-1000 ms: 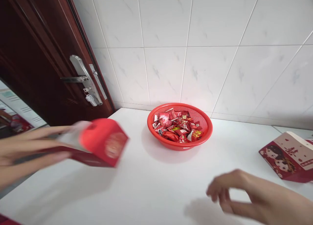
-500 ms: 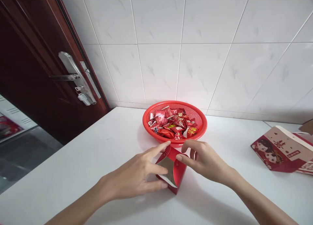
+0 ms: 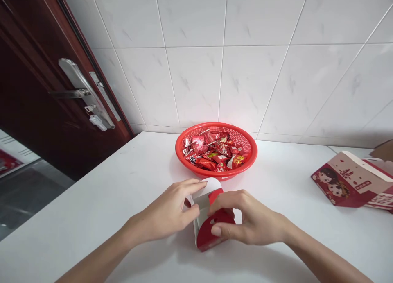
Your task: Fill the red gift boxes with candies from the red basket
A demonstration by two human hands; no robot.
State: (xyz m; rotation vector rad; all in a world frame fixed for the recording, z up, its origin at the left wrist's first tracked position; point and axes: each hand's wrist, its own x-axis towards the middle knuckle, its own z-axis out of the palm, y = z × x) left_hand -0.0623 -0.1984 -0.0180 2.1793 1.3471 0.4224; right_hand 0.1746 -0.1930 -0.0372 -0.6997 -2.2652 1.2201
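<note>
A small red cardboard gift box [image 3: 211,234] with a white inside stands open on the table between my hands. Its rounded flaps are up: a white one at the back and a dark red one with a small slot at the front. My left hand [image 3: 172,211] grips the box's left wall, thumb over the edge and index finger on the back flap. With thumb in front and fingers behind, my right hand [image 3: 248,219] pinches the front flap. Behind the box is a red plastic basket [image 3: 252,154] heaped with wrapped candies [image 3: 211,152].
On the right lies a pink and red printed box [image 3: 344,184] with cartoon faces, other packaging behind it. White tiles [image 3: 190,86] rise along the table's [image 3: 101,209] back edge. At the left is a dark red door [image 3: 37,78] with keys [image 3: 100,121] in its lock.
The gift box has turned, bringing a red flap to the front and a white one to the back. My right hand has come down onto the front flap; my left hand has shifted along the left wall.
</note>
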